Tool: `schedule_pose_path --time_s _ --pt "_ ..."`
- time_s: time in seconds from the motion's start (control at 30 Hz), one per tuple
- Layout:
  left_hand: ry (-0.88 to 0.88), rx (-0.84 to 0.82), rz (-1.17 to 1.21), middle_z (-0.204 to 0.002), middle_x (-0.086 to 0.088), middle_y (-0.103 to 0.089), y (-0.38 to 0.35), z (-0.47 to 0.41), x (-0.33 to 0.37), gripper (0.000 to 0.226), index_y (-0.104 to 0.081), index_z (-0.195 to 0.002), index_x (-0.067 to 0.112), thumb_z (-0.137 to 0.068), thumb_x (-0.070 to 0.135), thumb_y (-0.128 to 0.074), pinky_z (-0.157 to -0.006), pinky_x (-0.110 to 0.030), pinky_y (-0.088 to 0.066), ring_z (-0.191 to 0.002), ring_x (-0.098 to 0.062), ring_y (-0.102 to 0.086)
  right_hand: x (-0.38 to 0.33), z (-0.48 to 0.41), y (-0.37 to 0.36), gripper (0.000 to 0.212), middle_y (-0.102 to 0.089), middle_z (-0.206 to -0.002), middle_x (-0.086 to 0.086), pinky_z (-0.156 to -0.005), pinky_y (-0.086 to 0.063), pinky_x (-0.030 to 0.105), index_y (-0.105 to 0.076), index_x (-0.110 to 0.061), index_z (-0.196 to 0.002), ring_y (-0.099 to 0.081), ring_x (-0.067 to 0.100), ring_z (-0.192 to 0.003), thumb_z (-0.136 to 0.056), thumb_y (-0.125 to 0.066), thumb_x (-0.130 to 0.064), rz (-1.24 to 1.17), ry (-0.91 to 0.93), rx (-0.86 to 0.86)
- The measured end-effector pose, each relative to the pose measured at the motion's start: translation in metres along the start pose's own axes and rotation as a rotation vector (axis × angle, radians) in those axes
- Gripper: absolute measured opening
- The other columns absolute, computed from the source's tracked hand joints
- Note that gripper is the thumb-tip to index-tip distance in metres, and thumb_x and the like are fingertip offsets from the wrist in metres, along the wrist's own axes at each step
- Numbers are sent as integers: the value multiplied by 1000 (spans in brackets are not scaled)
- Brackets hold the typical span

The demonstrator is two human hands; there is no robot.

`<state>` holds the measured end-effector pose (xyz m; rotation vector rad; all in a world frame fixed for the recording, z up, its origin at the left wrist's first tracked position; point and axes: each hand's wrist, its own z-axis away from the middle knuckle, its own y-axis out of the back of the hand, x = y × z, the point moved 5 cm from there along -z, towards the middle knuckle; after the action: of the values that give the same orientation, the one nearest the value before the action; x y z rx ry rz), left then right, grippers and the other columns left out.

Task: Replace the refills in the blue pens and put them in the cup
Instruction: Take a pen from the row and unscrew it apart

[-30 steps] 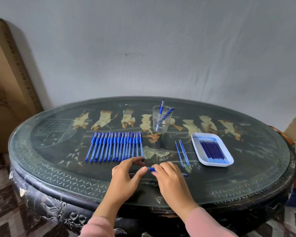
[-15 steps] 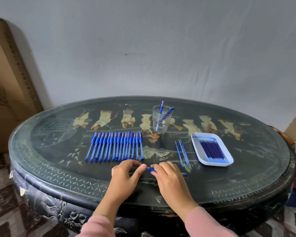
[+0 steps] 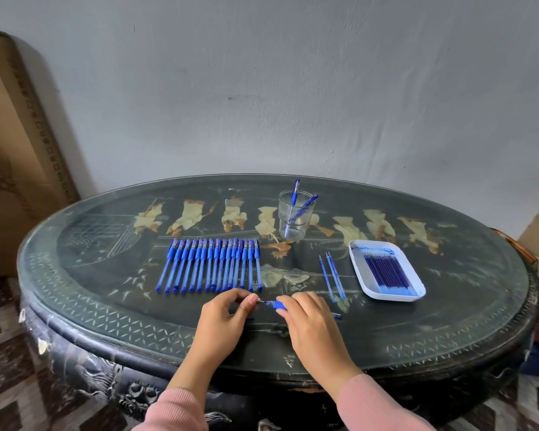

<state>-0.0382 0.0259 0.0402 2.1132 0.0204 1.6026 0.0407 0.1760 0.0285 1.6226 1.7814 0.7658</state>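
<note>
Right hand (image 3: 308, 321) is gripping a blue pen (image 3: 276, 304) by the barrel, fingers curled over it, low over the near part of the table (image 3: 106, 306). The pen is lying roughly level, its grip section poking out left of the fingers and its tail end sticking out past the hand's right side. Left hand (image 3: 223, 318) is pinching the tip end of that pen between thumb and fingertips. The hands are sitting close together, with a short stretch of pen showing between them. Tip piece on or off: cannot tell. Pink sleeves (image 3: 175, 412) are covering both forearms, nearer than the hands.

Just beyond the left hand, a row of blue pens (image 3: 210, 265) is lying side by side, thicker ends pointing away. Beyond and slightly right of the right hand, two loose refills (image 3: 332, 276) are lying parallel on the table. Further right of those, a white tray (image 3: 358, 247) is holding a batch of blue refills (image 3: 386, 272). Farthest out, beyond the gap between the hands, a clear cup (image 3: 294, 225) is standing upright with two finished pens (image 3: 294, 194) leaning in it.
</note>
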Motion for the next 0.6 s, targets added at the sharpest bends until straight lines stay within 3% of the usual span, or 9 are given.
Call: schedule_pose_path --time_s 0.1,0.2,0.33,0.47,0.53,0.6 --pt "8 35 26 -78 11 -72 2 0 -2 11 -69 -82 26 -92 25 -65 -71 -11 -46 -77 -1 -65 1 1 -1 23 -60 -91 -6 -76 -52 28 -66 -17 -117 -56 15 -82 -99 -53 -21 6 2 1" --pt "15 123 62 -87 12 -72 7 1 -4 8 -68 -86 27 -90 20 -68 -77 -9 -44 -87 3 -63 2 1 1 31 -58 -88 -5 -74 -51 28 -66 -17 -120 -54 16 -80 -90 -69 -14 14 -11 14" --pt "-15 228 18 -87 8 -68 12 3 -4 13 -64 -85 22 -86 12 -72 -74 -4 -41 -86 2 -60 3 1 5 31 -57 -86 -2 -70 -51 28 -68 -17 -118 -53 16 -77 -87 -70 -12 30 -57 40" --pt "-142 200 -130 -87 6 -65 3 3 -2 19 -68 -82 18 -80 0 -73 -67 -3 -45 -86 -2 -62 5 2 6 30 -55 -87 -1 -70 -50 28 -67 -17 -118 -52 17 -77 -89 -68 -12 34 -87 54" --pt "-169 151 -165 -90 8 -64 -2 1 -6 24 -71 -84 20 -79 -3 -74 -69 -7 -50 -82 -2 -65 5 1 7 31 -55 -87 -1 -70 -50 28 -68 -17 -118 -52 17 -78 -87 -69 -12 35 -100 60" --pt "-187 112 -216 -90 14 -63 -7 0 -11 23 -74 -86 24 -79 2 -76 -77 -21 -56 -80 -3 -65 5 2 7 32 -55 -86 -1 -69 -50 28 -68 -17 -117 -52 17 -77 -86 -70 -11 34 -100 64"
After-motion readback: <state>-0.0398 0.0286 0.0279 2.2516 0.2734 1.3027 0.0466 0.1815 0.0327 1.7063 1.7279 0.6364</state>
